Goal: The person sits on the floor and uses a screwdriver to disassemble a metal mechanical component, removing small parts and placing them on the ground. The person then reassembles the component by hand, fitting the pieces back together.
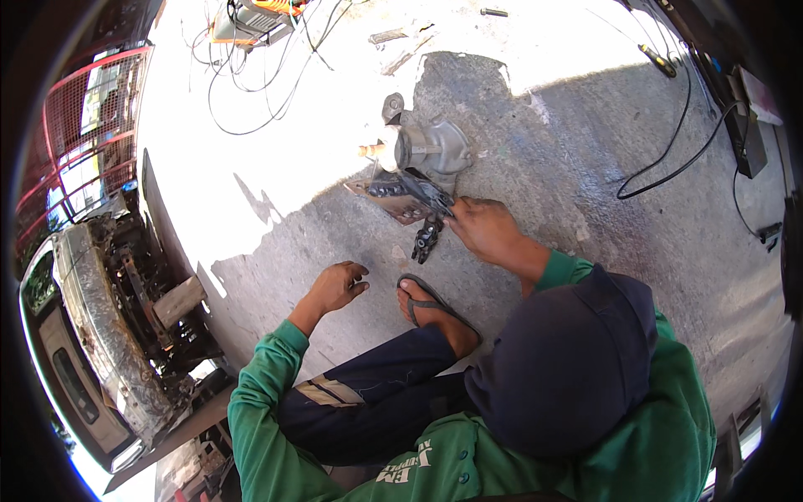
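My right hand (487, 228) grips the near end of a dark, elongated piece (429, 192), its kind unclear. That piece lies against a tilted flat metal plate (391, 203). Just beyond stands a grey cast-metal housing (443, 147) with a round flange and a cylindrical end in glare. A small black, jointed-looking part (427, 240) rests on the concrete below the plate. My left hand (336, 287) hovers left of my foot, holding nothing, its fingers loosely curled and thumb apart. Glare washes out the far side of the housing.
My sandalled foot (431, 309) is close to the parts. An orange-and-black machine (255, 21) with tangled cables lies far left. A yellow-and-black screwdriver (657, 61) and a black cable (669, 171) lie right. A rusty vehicle part (109, 326) stands left. A dark cap (560, 360) covers some floor.
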`<state>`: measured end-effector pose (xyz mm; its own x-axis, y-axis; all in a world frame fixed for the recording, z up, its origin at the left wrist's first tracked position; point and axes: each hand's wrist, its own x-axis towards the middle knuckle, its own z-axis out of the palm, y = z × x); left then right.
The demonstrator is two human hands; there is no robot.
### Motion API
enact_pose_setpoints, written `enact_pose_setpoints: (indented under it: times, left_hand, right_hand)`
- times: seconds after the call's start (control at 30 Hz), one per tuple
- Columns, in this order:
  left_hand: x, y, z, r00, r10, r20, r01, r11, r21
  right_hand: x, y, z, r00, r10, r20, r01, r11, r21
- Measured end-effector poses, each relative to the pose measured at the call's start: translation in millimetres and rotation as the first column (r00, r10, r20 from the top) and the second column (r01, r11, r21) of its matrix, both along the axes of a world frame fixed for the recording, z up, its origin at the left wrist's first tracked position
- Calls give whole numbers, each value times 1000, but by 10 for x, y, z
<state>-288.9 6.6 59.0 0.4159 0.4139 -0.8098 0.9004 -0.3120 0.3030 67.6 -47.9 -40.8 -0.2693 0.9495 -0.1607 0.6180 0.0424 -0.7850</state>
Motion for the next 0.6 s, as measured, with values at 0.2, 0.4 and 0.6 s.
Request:
enact_pose_setpoints:
  times: [0.2,0.4,0.6]
  left_hand:
    - [4,32,-17,999,-47,24,47,999,9]
    - [24,55,-4,998,-42,42,42,999,9]
    - [-8,32,2,1000,-21,15,21,999,25]
  right_hand:
    - [-3,-40,-34,1000,21,-4,-21,999,43]
    - [-13,67,247,995,91,-52,-84,989,122]
    - [-29,145,347,992,124,26,-126,983,130]
